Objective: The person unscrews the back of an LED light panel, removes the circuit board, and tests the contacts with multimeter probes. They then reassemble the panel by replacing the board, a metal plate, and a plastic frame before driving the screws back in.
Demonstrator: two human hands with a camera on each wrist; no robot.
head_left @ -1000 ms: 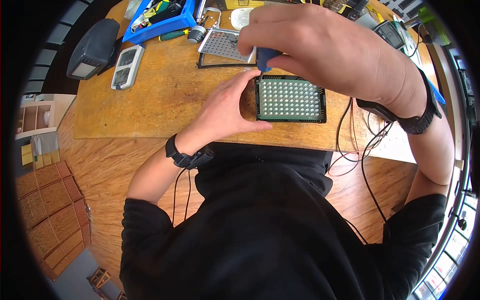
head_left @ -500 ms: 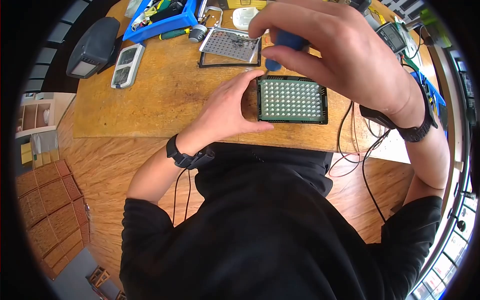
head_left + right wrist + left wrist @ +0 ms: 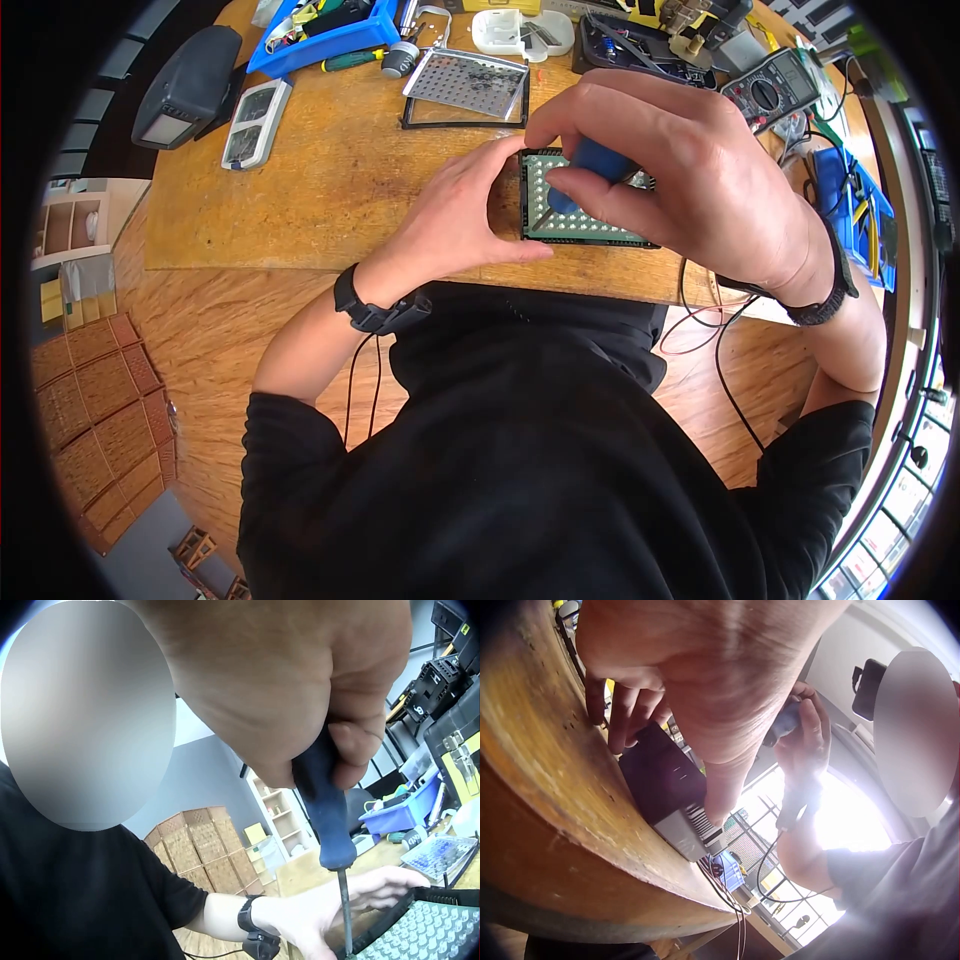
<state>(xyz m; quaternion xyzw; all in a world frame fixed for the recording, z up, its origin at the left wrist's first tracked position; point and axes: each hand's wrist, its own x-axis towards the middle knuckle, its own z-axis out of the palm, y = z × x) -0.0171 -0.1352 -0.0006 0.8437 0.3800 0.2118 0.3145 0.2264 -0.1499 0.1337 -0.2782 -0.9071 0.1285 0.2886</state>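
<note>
My right hand (image 3: 690,170) grips the blue handle of a screwdriver (image 3: 324,802), whose shaft points down at the near left corner of an LED panel (image 3: 424,930) in a black housing (image 3: 664,772). In the head view the panel's right part is hidden beneath that hand. From the left, my left hand (image 3: 450,215) holds the housing between thumb and fingers, the thumb along the near edge and the fingers by the far left corner. Both hands appear close up in the wrist views.
Behind the panel lie a perforated plate (image 3: 465,85) and a black frame (image 3: 460,125). Farther back are a blue bin (image 3: 325,48), a white case (image 3: 497,32) and a multimeter (image 3: 768,92). A blue tray (image 3: 880,255) and cables (image 3: 700,315) are at the right.
My right hand has moved towards me with the screwdriver, from the panel's far left corner to its near left corner. My left hand stays almost in place.
</note>
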